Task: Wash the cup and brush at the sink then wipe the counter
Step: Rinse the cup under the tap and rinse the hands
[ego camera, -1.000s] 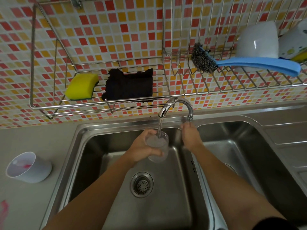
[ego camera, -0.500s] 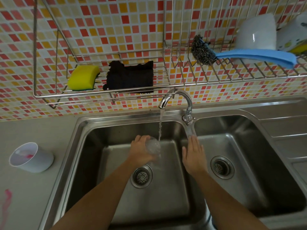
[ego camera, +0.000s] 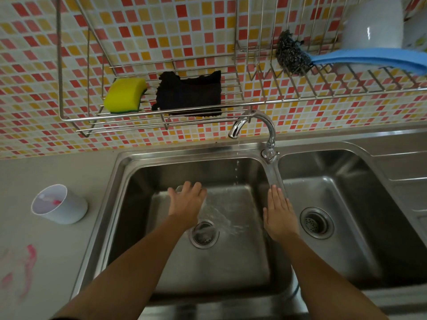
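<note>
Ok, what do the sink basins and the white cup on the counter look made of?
The sink looks like brushed stainless steel: grey metal with soft streaky reflections. The white cup looks like matte plastic, opaque with a thin rim, though ceramic can't be ruled out.

We have shut off the faucet [ego camera: 251, 125]: its steady stream is now only a few drops. Our left hand [ego camera: 186, 203] has tipped the clear cup [ego camera: 179, 188] over, pouring water across the left basin [ego camera: 129, 204] floor. Our right hand [ego camera: 278, 214] has left the tap and lies flat over the divider.
</note>
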A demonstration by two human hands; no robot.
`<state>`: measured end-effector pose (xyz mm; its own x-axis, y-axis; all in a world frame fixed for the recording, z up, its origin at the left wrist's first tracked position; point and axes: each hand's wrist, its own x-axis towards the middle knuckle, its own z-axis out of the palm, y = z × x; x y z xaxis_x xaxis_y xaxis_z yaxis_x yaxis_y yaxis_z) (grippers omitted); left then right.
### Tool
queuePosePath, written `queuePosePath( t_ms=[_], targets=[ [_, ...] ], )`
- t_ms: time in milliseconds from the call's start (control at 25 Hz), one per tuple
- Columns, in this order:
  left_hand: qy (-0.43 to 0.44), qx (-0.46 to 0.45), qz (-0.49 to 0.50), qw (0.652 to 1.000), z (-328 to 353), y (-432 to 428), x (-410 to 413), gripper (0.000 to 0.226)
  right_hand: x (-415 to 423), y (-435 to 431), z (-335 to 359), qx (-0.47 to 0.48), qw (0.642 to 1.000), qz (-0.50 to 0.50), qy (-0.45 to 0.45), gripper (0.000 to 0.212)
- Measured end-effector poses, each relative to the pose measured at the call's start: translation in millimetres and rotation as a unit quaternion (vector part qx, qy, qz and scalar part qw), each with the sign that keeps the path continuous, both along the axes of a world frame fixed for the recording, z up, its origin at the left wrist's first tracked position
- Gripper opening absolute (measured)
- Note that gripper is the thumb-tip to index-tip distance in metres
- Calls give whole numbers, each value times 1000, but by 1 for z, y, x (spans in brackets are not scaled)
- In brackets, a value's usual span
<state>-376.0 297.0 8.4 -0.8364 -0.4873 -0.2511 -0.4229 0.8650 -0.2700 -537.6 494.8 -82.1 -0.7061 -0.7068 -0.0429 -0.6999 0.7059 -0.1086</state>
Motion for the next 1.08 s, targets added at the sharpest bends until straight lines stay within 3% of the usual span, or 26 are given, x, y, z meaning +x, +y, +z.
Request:
queuePosePath(
  t_ms=[200,320,440,480,560,640,800,920,1000,1080],
  targets=[
    [-11,-100,-104,989,10,-1,-4,70,1,0,0,11,1000,-2,-6,72],
    [-13,-107,-142,984,17,5,-4,69,2,0,2,22,1000,-3,-21,68],
    [65,17,13,998,22,5,0,71,1,-1,11,28,998,-3,-55,61],
    [114,101,85,985,24,2,5,71,3,-2,15,24,997,-1,-67,58],
    [233,263,184,918,23,-4,18,76,12,-4,26,8,997,2,-83,56],
    [316,345,228,854,25,-8,43,81,35,-12,35,-34,994,5,-107,55],
    [416,412,288,758,31,-22,114,81,104,-58,44,-86,980,49,-175,54],
    [463,455,305,696,47,-38,181,68,161,-109,45,-100,973,84,-191,53],
    [470,475,309,677,58,-57,234,68,207,-148,44,-106,965,115,-212,53],
    [464,456,327,685,64,-84,288,76,253,-187,44,-107,956,141,-236,52]
  ],
)
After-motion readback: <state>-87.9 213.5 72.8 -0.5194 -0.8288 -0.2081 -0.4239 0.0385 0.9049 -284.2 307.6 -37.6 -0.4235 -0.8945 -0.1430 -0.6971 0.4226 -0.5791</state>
